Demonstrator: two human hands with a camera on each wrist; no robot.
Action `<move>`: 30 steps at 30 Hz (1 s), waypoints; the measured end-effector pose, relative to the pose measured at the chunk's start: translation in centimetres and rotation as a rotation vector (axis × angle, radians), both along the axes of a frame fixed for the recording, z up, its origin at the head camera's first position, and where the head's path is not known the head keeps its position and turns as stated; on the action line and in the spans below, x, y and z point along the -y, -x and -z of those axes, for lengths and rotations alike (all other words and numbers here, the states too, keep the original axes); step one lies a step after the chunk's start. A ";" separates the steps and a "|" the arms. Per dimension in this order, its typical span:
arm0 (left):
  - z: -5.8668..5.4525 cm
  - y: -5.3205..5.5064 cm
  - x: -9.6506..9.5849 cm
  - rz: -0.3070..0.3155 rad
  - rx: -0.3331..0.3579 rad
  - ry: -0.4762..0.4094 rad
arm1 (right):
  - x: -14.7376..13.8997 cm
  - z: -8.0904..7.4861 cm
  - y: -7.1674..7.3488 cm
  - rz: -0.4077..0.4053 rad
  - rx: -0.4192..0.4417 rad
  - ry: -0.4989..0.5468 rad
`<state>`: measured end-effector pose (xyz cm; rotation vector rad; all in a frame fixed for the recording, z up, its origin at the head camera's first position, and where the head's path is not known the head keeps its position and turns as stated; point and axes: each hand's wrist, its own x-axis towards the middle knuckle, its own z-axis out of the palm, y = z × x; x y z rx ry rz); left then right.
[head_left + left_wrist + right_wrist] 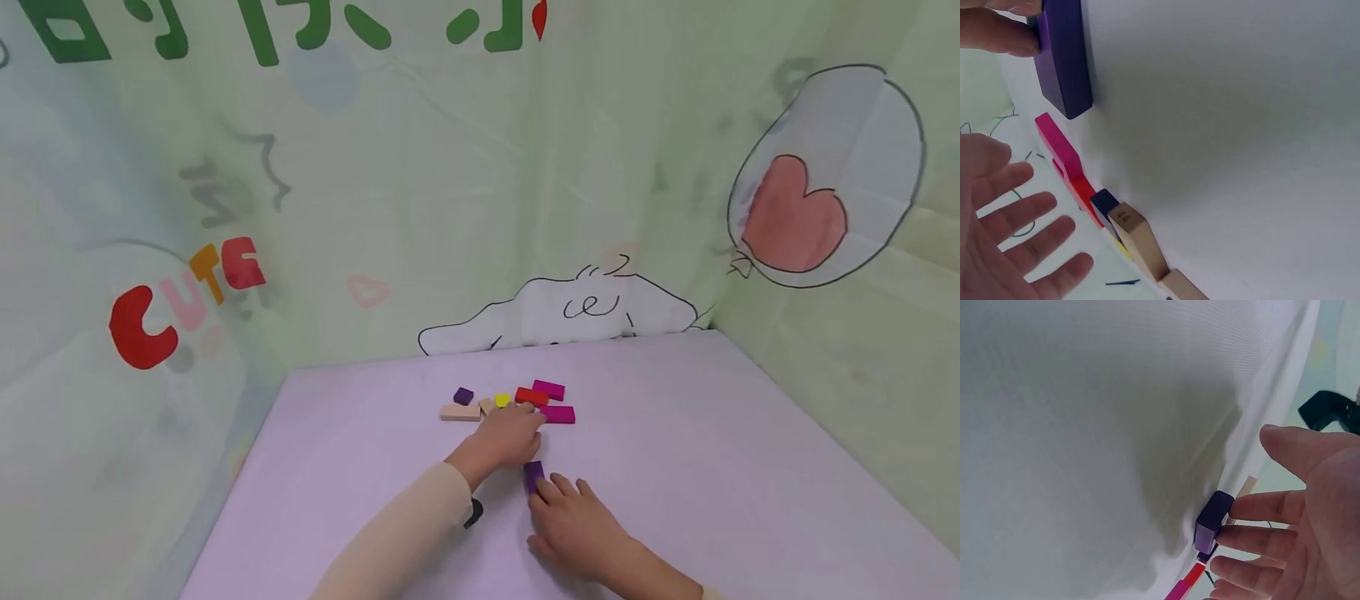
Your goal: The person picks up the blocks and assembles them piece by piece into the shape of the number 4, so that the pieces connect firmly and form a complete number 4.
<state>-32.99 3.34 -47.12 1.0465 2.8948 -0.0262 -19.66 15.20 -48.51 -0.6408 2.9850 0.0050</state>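
A purple block [533, 473] lies on the table near the middle. The fingertips of my right hand [576, 527] rest on its near end, fingers extended and the thumb held apart, as the right wrist view shows with the purple block [1213, 520] against the fingers. My left hand [512, 433] reaches farther out, over the near side of a cluster of blocks, and covers part of it. In the left wrist view the left hand [1016, 237] has its fingers spread with nothing between them. Around it are a red block [531, 396], a yellow block [502, 400] and a magenta block [558, 414].
Another magenta block [549, 389] lies behind the red one. To the left are a dark purple block [463, 396] and a plain wooden block [460, 412]. A printed curtain [450, 208] hangs behind the pale table [337, 467]. A black strap [474, 512] shows at the left wrist.
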 end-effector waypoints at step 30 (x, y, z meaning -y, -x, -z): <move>1.0 0.9 -1.6 0.026 0.066 0.117 | 0.1 -0.4 -0.6 0.004 -0.013 -0.012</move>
